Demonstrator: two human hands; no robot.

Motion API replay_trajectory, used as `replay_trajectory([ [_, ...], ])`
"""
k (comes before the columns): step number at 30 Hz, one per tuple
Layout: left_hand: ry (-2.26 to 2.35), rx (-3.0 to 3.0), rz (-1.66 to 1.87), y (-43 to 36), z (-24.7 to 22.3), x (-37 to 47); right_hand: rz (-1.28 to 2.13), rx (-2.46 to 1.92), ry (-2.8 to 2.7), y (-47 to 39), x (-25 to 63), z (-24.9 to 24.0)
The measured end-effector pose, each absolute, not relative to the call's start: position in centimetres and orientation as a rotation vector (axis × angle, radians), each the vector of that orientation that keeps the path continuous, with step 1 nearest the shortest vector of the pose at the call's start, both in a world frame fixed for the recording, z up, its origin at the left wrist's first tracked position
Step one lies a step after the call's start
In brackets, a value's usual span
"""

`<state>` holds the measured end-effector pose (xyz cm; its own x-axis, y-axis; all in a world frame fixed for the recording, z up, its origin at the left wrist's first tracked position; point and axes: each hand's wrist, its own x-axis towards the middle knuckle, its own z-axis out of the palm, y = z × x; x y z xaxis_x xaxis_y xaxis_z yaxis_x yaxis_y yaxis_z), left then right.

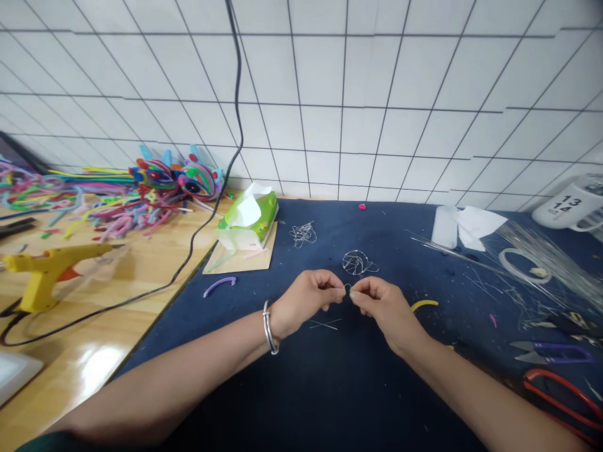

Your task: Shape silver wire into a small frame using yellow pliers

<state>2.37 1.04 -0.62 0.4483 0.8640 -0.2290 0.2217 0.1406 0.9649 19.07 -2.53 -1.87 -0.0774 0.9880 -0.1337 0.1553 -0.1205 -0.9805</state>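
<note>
From the head camera, both hands meet over the near middle of a dark blue mat (330,389). The left hand (306,298) and the right hand (381,304) each pinch closed on one end of a very thin wire piece (348,287), thumb and forefinger tips almost touching across it. The wire is too fine to make out its shape. Just beyond the fingertips lies a round wire coil (357,262), and farther off a loose wire tangle (303,233); two crossed wire offcuts (324,324) rest just near of the left hand.

A bangle (269,328) sits on the left wrist. To the far left a green tissue pack (246,221) stands on a board; a yellow glue gun (44,267) and a heap of pipe cleaners (108,191) lie on the wooden table. Purple snips (556,353) lie at the right.

Bending wire this fine probably goes best with the grips kept close together, so the bend forms between the fingertips rather than kinking elsewhere, and with small, even turns.
</note>
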Motion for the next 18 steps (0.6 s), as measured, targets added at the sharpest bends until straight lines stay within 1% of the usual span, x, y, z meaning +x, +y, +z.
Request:
replay_trajectory([
  [3,0.996,1.258,0.642,0.8,-1.1,2.5,1.432,-1.3,-1.183,-2.6,18.9,-1.9],
  [6,0.954,1.181,0.653,0.7,-1.6,2.6,1.501,-1.254,-1.097,-2.7,18.7,-1.9],
  [18,0.928,1.103,0.688,0.2,-2.0,2.9,1.551,-1.21,-1.025,-2.8,18.4,-2.1],
])
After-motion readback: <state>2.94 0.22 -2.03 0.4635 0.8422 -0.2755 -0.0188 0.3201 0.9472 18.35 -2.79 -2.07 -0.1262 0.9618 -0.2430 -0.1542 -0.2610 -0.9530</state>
